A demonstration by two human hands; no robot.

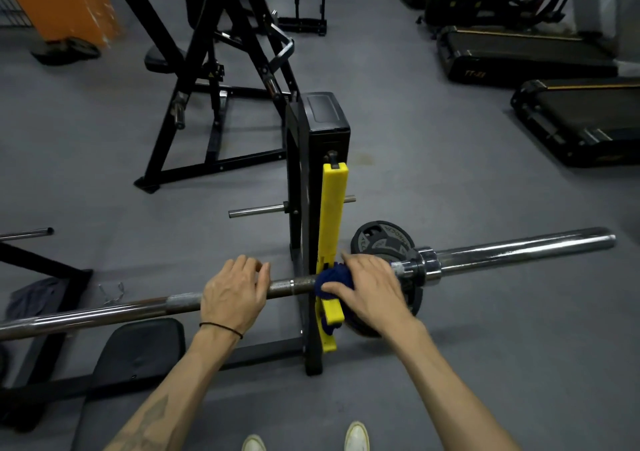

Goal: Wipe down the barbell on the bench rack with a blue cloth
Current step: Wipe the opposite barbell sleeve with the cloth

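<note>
Looking down, head view: the barbell (145, 307) lies crosswise before me on the yellow rack hook (333, 229), long axis left to right. My right hand (372, 293) wraps the blue cloth (329, 277) round the shaft beside the hook; my left hand (232, 295) rests over the shaft, fingers curled loosely.

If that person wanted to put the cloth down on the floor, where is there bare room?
Bare grey floor lies right of the yellow rack post, beyond the bar's free end, short of the treadmills. Another patch lies left of the post, before the black frame. Around the weight plate and bench pad it is crowded.
</note>
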